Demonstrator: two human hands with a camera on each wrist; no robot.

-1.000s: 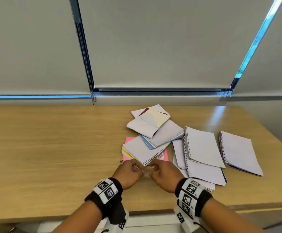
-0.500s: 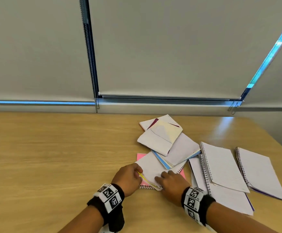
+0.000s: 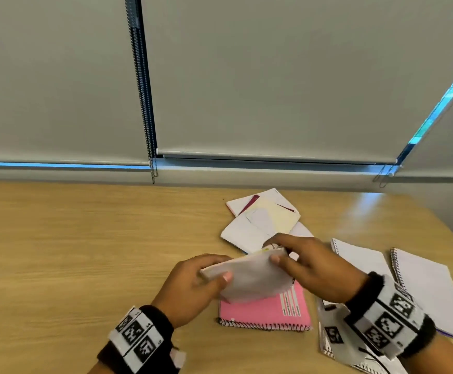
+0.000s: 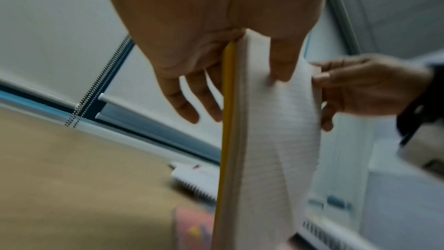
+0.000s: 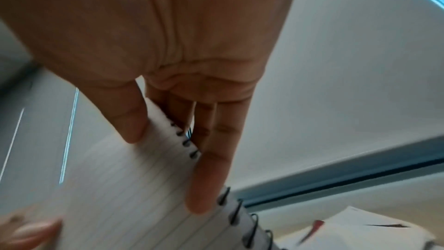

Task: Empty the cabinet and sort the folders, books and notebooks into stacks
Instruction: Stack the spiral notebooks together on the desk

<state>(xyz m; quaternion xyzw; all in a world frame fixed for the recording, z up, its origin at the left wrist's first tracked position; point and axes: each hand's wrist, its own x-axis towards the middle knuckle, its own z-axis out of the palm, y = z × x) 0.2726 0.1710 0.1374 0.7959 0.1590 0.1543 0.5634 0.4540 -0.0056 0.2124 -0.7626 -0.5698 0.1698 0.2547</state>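
Observation:
Both hands hold a spiral notebook (image 3: 249,279) with white lined pages and a yellow cover edge, lifted off the wooden table (image 3: 85,252). My left hand (image 3: 193,284) grips its left edge, thumb on the top page, fingers underneath. My right hand (image 3: 309,265) pinches the spiral-bound edge (image 5: 187,142) between thumb and fingers. In the left wrist view the notebook (image 4: 264,140) stands on edge with its pages bending. A pink spiral notebook (image 3: 266,310) lies flat directly beneath.
A loose heap of white notebooks and folders (image 3: 260,220) lies behind the hands. Two open spiral notebooks (image 3: 433,287) lie to the right, more papers (image 3: 333,336) under my right wrist. Window blinds (image 3: 274,76) and a bead chain (image 3: 149,147) back the table.
Both hands gripped the white notebook lying on the pink one and raised it off the pile toward me; the pink notebook is now uncovered.

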